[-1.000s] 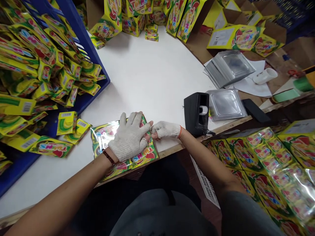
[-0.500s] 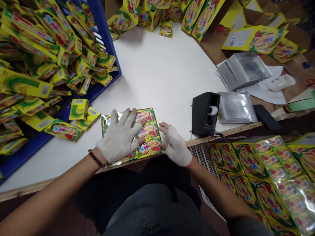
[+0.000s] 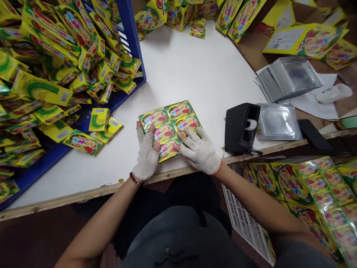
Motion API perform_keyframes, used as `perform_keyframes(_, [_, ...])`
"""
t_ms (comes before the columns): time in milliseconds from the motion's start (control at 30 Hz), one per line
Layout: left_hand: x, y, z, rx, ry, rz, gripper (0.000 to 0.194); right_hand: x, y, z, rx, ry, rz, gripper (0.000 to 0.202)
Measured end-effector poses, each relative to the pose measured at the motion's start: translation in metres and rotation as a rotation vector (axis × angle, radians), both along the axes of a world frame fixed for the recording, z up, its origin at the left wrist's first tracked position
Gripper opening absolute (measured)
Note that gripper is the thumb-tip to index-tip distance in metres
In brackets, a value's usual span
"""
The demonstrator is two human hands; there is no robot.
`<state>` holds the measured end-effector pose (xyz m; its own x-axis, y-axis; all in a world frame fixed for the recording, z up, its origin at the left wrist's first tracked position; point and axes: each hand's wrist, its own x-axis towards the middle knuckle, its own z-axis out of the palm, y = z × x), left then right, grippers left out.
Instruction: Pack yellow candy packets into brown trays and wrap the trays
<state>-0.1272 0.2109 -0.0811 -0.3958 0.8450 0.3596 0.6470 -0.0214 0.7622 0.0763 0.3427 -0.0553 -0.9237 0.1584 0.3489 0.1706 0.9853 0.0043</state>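
Observation:
A flat pack of small yellow-green candy boxes [image 3: 182, 110], set in rows under what looks like a shiny clear cover, lies at a slant near the table's front edge. My left hand [image 3: 147, 154], in a white fingerless-tip glove, grips its left side, with thumb and a finger over the top and other fingers down along the edge. Across the lower right part of the pack rests my right hand [image 3: 199, 150], gloved alike, its fingers spread on the boxes. Left of the pack are a few loose boxes [image 3: 99, 119] on the white table [image 3: 192, 70].
A blue crate [image 3: 136, 83] heaped with similar boxes stands at left. On the right are a black tape dispenser [image 3: 237, 128], clear plastic covers [image 3: 279, 121] and a stack of them [image 3: 295, 78]. Open cartons [image 3: 295, 41] line the back; packed boxes [image 3: 290, 182] sit below the right edge.
The pack has moved away from the table's front edge and turned. My left hand has gone from lying on top to its left side; my right hand has moved onto the pack.

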Motion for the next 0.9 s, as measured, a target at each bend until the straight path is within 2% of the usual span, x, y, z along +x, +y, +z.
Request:
perform_keyframes(100, [0.0, 0.011, 0.001, 0.086, 0.092, -0.061, 0.057, -0.006, 0.007, -0.003, 0.052, 0.082, 0.035, 0.044])
perform_keyframes(200, [-0.008, -0.005, 0.003, 0.166, 0.361, -0.124, 0.055, -0.008, 0.006, -0.008, 0.043, 0.115, 0.037, 0.044])
perform_keyframes(300, [-0.012, -0.024, 0.002, 0.204, 0.47, -0.119, 0.035, -0.01, 0.001, -0.012, 0.032, 0.15, 0.034, 0.042])
perform_keyframes(433, [-0.001, -0.031, 0.003, 0.159, 0.212, -0.155, 0.021, -0.016, -0.01, -0.016, 0.005, 0.206, 0.06, 0.038])
perform_keyframes(567, [0.022, -0.032, 0.009, -0.007, -0.245, 0.036, 0.026, -0.019, -0.017, -0.024, -0.053, 0.239, 0.061, 0.035])
perform_keyframes(633, [0.03, -0.031, 0.014, -0.081, -0.383, 0.135, 0.028, -0.018, -0.018, -0.03, -0.11, 0.224, 0.063, 0.037])
perform_keyframes(667, [0.031, -0.03, 0.017, -0.09, -0.352, 0.186, 0.029, -0.018, -0.018, -0.033, -0.138, 0.219, 0.066, 0.038])
perform_keyframes(733, [0.029, -0.027, 0.026, -0.051, -0.089, 0.219, 0.026, -0.019, -0.02, -0.036, -0.172, 0.223, 0.066, 0.039])
perform_keyframes(767, [0.025, -0.026, 0.031, -0.014, 0.095, 0.167, 0.024, -0.021, -0.021, -0.036, -0.179, 0.228, 0.059, 0.039])
perform_keyframes(833, [0.017, -0.022, 0.04, 0.027, 0.434, -0.044, 0.018, -0.023, -0.023, -0.03, -0.184, 0.233, 0.049, 0.037])
perform_keyframes(900, [0.008, -0.018, 0.048, 0.016, 0.639, -0.268, 0.012, -0.021, -0.023, -0.019, -0.212, 0.228, 0.068, 0.034])
